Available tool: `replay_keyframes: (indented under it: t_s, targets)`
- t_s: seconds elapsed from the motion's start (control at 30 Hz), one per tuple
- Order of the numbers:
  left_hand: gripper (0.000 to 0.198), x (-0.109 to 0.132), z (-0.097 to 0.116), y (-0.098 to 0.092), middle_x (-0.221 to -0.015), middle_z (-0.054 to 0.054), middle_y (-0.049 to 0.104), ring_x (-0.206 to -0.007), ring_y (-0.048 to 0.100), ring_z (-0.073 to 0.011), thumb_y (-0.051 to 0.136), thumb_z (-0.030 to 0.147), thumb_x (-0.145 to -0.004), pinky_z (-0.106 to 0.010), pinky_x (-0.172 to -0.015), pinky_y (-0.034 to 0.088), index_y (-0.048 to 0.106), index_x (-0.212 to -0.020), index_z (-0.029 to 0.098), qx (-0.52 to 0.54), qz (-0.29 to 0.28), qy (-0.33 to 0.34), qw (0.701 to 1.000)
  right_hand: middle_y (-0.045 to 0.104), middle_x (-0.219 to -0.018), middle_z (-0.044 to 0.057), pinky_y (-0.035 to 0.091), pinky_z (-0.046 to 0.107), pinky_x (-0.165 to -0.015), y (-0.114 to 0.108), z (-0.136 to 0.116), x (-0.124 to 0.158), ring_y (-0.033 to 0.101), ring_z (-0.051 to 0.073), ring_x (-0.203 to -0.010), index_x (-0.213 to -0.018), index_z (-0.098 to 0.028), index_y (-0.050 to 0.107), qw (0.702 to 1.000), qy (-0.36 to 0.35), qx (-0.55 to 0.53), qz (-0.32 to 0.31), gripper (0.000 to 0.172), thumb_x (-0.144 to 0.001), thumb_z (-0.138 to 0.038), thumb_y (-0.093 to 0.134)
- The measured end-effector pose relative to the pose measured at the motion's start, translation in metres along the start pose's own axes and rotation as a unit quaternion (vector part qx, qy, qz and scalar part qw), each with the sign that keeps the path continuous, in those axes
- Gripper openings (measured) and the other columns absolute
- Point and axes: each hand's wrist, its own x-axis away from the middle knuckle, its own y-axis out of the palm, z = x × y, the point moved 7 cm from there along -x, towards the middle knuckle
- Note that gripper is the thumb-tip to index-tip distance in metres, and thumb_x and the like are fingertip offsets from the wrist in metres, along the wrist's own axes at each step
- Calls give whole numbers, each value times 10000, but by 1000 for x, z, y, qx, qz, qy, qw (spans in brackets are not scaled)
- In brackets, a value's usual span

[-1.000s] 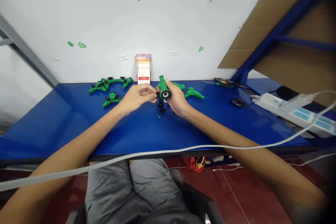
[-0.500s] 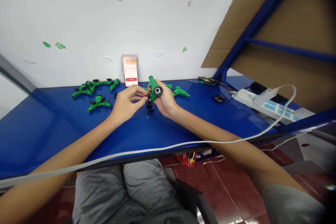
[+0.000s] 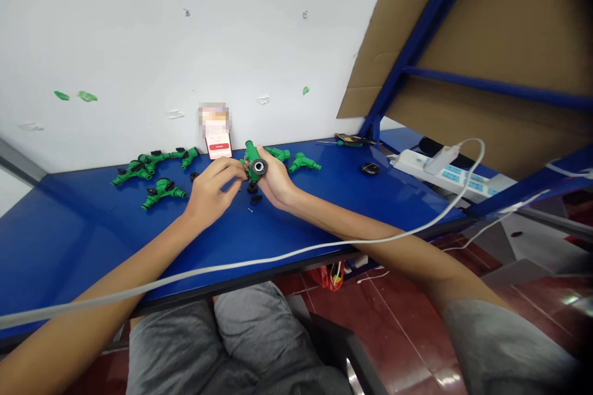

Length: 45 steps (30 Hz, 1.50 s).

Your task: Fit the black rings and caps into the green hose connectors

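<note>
My right hand (image 3: 278, 184) is wrapped round a green plastic hose splitter (image 3: 251, 153), whose black collar with a pale opening faces me. My left hand (image 3: 209, 192) has its thumb and fingers closed at the splitter's left side; whatever lies between the fingertips is hidden. Just below on the table are a black ring (image 3: 252, 188), a small black piece (image 3: 255, 200) and a tiny screw (image 3: 250, 210). Behind my right hand lie green fittings (image 3: 306, 162). Another black ring (image 3: 194, 177) sits beyond my left hand.
Several green splitters with black valves (image 3: 163, 192) lie at left. A phone (image 3: 217, 139) leans on the wall. At right are a screwdriver (image 3: 341, 142), a black mouse-like object (image 3: 370, 168) and a power strip (image 3: 445, 173). A white cable (image 3: 278, 258) crosses in front of my forearms.
The view has shifted, so the scene sits further left. A small black part showed at my left fingertips before; now it is out of sight. My right hand keeps hold of the splitter.
</note>
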Motion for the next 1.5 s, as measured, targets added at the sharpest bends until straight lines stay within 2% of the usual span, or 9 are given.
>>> replay_keyframes:
  t_s: [0.3, 0.53, 0.7, 0.87, 1.0, 1.17, 1.23, 1.4, 1.5]
  targets:
    - [170, 0, -6, -1, -1015, -50, 774, -990, 735, -177, 600, 89, -974, -307, -913, 583, 723, -925, 195, 13, 10, -19, 1000, 610, -746, -3, 463, 294, -679, -2, 1, 0, 592, 169, -782, -827, -218, 643, 1000, -12, -3, -5, 445, -914, -652, 690]
    - [164, 3, -6, 0, -1013, -49, 784, -978, 746, -174, 593, 106, -986, -304, -909, 589, 722, -935, 195, 0, 25, -22, 999, 619, -773, -13, 431, 282, -655, 0, 0, 2, 588, 163, -791, -899, -218, 661, 1000, -14, -9, 2, 468, -871, -682, 723]
    - [150, 2, -10, -2, -1025, -45, 793, -988, 754, -178, 601, 113, -982, -312, -928, 597, 722, -955, 196, -4, 27, -9, 1000, 576, -728, -20, 405, 280, -618, 8, -4, 7, 540, 153, -726, -822, -228, 597, 1000, 7, -13, -27, 472, -862, -674, 745]
    - [160, 4, -11, 1, -1091, -54, 789, -1048, 750, -182, 589, 131, -994, -323, -980, 592, 716, -1049, 210, -28, -8, 28, 999, 573, -734, -24, 407, 270, -597, 11, -8, 11, 504, 137, -676, -779, -215, 571, 998, 36, -30, -40, 374, -884, -531, 743]
    - [163, 5, -11, 2, -1131, -73, 778, -1083, 744, -195, 583, 155, -995, -339, -1007, 589, 710, -1077, 218, -60, -28, 47, 997, 578, -720, -19, 411, 270, -588, 10, -7, 12, 518, 143, -670, -773, -215, 562, 997, 63, -31, -27, 338, -908, -500, 683]
    - [122, 5, -10, 8, -1195, -111, 764, -1123, 743, -227, 617, 232, -998, -346, -969, 617, 720, -1062, 235, -101, -133, 94, 981, 583, -714, -16, 422, 267, -626, 9, -4, 10, 517, 143, -684, -751, -209, 554, 996, 78, -28, -33, 299, -859, -440, 712]
    - [122, 5, -11, 7, -1201, -114, 761, -1119, 745, -228, 606, 244, -1010, -341, -945, 622, 720, -1054, 245, -100, -155, 100, 978, 573, -700, -15, 425, 269, -644, 8, -4, 9, 510, 145, -684, -736, -210, 551, 997, 70, -14, -34, 287, -850, -418, 713]
    - [164, 7, -13, 6, -1201, -102, 765, -1014, 760, -200, 570, 238, -1022, -284, -835, 608, 728, -1066, 241, -158, -144, 112, 971, 548, -675, -13, 414, 286, -651, 7, -8, 6, 490, 151, -662, -711, -211, 531, 997, 49, 50, -38, 316, -917, -424, 643]
    - [187, 10, -15, 5, -1224, -95, 762, -994, 759, -186, 565, 216, -1020, -262, -820, 594, 729, -1109, 234, -177, -129, 112, 969, 496, -636, -16, 348, 271, -569, 7, -12, 6, 430, 132, -600, -697, -202, 511, 990, 58, 120, -35, 348, -992, -385, 540]
